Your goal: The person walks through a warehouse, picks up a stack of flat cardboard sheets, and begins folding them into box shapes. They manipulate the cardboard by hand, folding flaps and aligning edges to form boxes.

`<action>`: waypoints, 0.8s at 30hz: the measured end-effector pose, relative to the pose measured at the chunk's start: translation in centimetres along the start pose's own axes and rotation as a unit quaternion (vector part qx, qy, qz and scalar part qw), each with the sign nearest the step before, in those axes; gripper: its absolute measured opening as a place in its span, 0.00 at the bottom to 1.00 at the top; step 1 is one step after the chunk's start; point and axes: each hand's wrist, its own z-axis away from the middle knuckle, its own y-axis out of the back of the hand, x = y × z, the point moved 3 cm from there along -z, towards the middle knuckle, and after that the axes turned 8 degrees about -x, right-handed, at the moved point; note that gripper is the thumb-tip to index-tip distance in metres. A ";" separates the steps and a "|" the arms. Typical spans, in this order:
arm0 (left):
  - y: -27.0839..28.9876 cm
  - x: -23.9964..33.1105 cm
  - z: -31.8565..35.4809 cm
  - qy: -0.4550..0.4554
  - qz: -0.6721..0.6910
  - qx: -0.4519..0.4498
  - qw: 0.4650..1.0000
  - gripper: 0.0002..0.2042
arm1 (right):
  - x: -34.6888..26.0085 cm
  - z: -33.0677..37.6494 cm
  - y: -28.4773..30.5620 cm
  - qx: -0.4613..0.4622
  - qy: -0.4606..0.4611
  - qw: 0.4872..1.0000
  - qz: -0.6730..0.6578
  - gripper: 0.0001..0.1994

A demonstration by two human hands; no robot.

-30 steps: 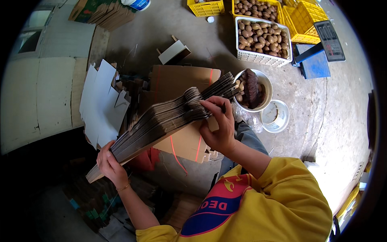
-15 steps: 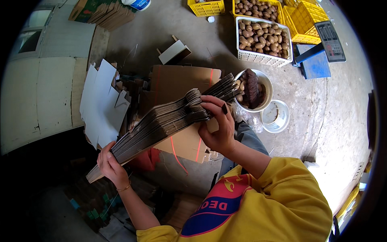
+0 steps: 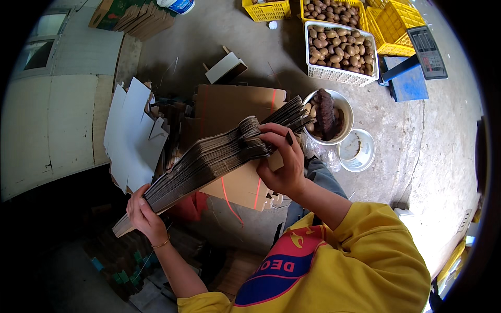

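A thick stack of flattened cardboard boxes (image 3: 203,163) is held on edge across the middle, slanting from lower left to upper right. My left hand (image 3: 145,213) is closed round its lower-left end. At the other end, near the rounded tabs, my right hand (image 3: 283,159) grips the stack, with a small dark piece showing by its fingers. Beneath lies a flat brown cardboard pile (image 3: 235,99) with red straps along it. White-faced flattened cardboard (image 3: 133,138) leans to the left of the stack.
A white crate (image 3: 342,77) of brown, egg-shaped fruit stands at the upper right, near yellow crates (image 3: 399,31) and a blue platform scale (image 3: 407,83). Close to my right hand are a bucket (image 3: 344,99) and a pale tub (image 3: 357,164). A small stool (image 3: 224,68) stands beyond the pile.
Almost nothing differs. Both hands keep their hold, and the cardboard stack has shifted only very slightly.
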 end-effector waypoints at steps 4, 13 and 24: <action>0.0 -0.1 0.0 -0.001 -0.003 -0.001 1.000 0.15 | -0.1 0.5 0.0 -0.011 -0.042 0.999 -0.030 0.24; 0.0 0.2 0.0 0.000 -0.005 0.003 1.000 0.16 | -0.2 0.5 -0.5 -0.019 -0.019 1.000 -0.009 0.33; 0.0 0.3 0.0 0.002 0.003 0.000 1.000 0.16 | -0.3 1.1 -0.5 -0.011 -0.030 0.999 0.002 0.32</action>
